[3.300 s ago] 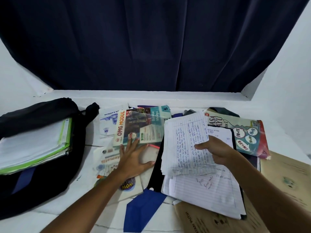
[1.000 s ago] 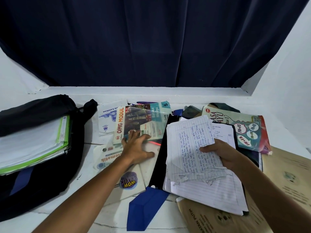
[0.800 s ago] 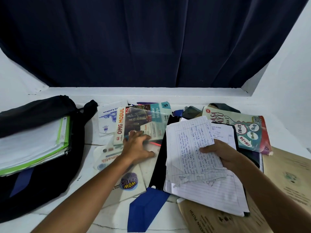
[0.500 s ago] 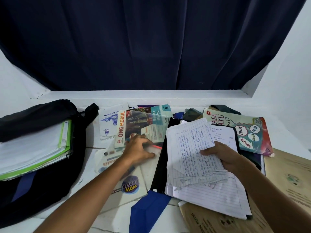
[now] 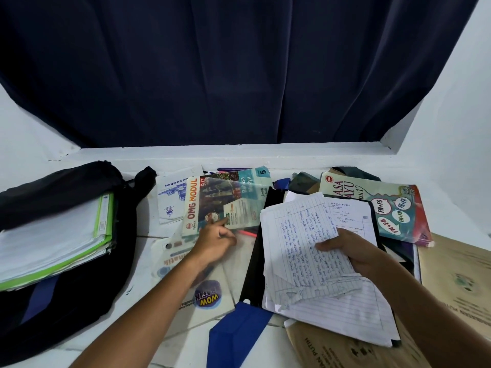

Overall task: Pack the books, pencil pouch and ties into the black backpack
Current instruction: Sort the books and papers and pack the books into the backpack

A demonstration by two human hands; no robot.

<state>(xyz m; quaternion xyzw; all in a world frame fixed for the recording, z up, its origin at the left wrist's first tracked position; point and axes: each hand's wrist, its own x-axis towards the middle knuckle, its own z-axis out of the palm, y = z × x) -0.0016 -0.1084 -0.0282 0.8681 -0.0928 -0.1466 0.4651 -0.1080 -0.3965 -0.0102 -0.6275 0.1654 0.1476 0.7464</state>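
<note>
The black backpack (image 5: 79,261) lies open at the left, with green-edged white books (image 5: 53,235) inside. My left hand (image 5: 215,241) curls its fingers around the lower edge of the OMG Modul book (image 5: 225,200), index finger on the cover. My right hand (image 5: 348,252) holds a bundle of handwritten lined sheets (image 5: 297,243) over a black folder (image 5: 253,251). A blue tie (image 5: 236,333) lies at the front. A Bahasa Melayu book (image 5: 382,208) sits at the right. No pencil pouch is clearly in sight.
A WOW book (image 5: 204,293) and a white booklet (image 5: 172,197) lie under and beside the OMG Modul book. Brown covered books (image 5: 462,282) sit at the right and front. Dark cloth (image 5: 303,181) shows behind the folder. A dark curtain (image 5: 239,70) hangs at the back.
My left hand has slid up from lying flat on the lower books and curled at the OMG Modul book's lower edge. My right hand still holds the sheets, barely moved.
</note>
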